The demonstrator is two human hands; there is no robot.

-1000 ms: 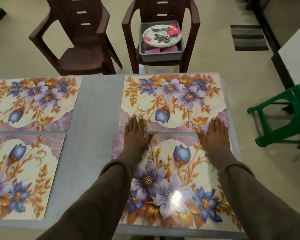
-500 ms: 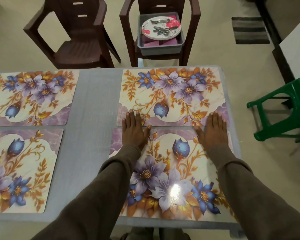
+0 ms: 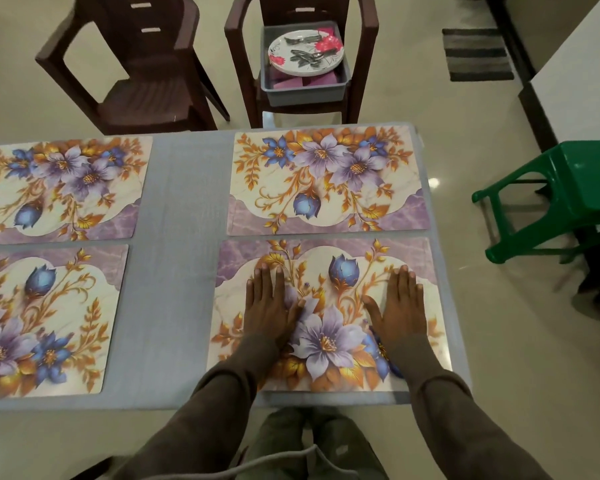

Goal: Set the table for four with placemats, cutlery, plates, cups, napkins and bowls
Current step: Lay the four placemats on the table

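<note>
Several floral placemats lie on the grey table. My left hand and my right hand lie flat, fingers straight, on the near right placemat. The far right placemat sits just beyond it. On the left lie a far placemat and a near placemat. A grey tub on the right-hand brown chair holds floral plates with cutlery on top and pink items under them.
Two brown plastic chairs stand beyond the table's far edge. A green plastic stool stands to the right of the table. A striped mat lies on the floor at the back right. My legs show below the table's near edge.
Both hands have slid back toward me along the near right placemat, from its far edge to its middle. The placemat has come nearer the table's front edge.
</note>
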